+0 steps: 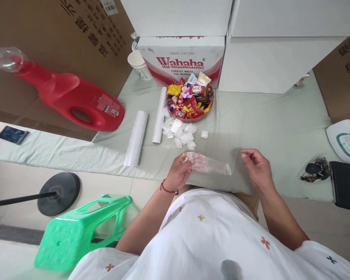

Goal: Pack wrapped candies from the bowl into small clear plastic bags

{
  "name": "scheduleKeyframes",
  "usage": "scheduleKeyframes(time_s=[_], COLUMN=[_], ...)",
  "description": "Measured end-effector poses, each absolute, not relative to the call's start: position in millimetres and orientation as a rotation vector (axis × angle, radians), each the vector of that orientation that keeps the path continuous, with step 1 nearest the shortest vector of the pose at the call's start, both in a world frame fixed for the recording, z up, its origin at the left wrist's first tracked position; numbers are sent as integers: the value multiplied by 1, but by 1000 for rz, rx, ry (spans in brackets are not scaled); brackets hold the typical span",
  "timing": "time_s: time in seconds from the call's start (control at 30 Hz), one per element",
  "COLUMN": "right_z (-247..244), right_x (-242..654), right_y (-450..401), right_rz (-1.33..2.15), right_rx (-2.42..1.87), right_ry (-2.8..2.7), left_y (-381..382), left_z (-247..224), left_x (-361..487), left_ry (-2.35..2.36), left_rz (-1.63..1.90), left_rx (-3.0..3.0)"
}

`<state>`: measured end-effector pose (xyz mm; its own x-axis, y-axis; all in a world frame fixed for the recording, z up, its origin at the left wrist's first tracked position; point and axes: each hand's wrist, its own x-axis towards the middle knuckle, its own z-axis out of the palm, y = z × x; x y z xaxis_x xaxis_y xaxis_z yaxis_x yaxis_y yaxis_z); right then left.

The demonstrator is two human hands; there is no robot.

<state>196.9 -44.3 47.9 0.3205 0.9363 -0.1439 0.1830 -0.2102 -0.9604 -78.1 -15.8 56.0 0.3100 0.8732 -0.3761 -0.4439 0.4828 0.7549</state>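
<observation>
My left hand (179,171) grips one end of a clear plastic bag (214,166), which stretches to the right above the table's front edge. To the right of the bag, apart from it, is my right hand (257,167), its fingers curled with thumb and index tips close together; whether anything small is between them cannot be made out. Beyond my left hand lies a pile of small folded clear plastic packets (179,132), with a single packet (204,134) to its right. Behind the pile a round tray (189,116) holds many wrapped candies (194,107).
Two white rolls (136,138) (160,116) lie left of the pile. Boxes (183,58) and paper cups (139,64) stand behind. A red bottle (76,97) is at left, a phone (344,186) and keys (315,169) at right. A green stool (76,229) lies on the floor.
</observation>
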Motion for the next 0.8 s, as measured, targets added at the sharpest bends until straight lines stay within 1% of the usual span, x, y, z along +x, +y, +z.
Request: scheduleKeyframes(time_s=[0.07,0.13,0.23,0.33,0.47,0.63,0.8], right_z=[63,72,71,62,57,57,56], right_x=[183,164,143,139,144,142,142], right_y=[-42,-38,-32,-31,-35,-43,-47], right_rz=[1089,1267,1423,1362,1179,974,992], right_rx=[-1488,-1341,-1328,-1416,-1530,-1580,-1520], right_ry=[-1285,-1447,-1378,-1217,-1146,-1276,-1433], left_y=[-16,-15,-13,-11,-13,-14,-7], left_z=[60,63,65,62,55,55,55], left_x=[-70,-61,-53,-58,-66,-55,-42], left_ry=[860,846,854,935,1101,1092,1074], left_rz=[834,773,799,861,946,940,957], left_rx=[704,802,834,768,706,672,662])
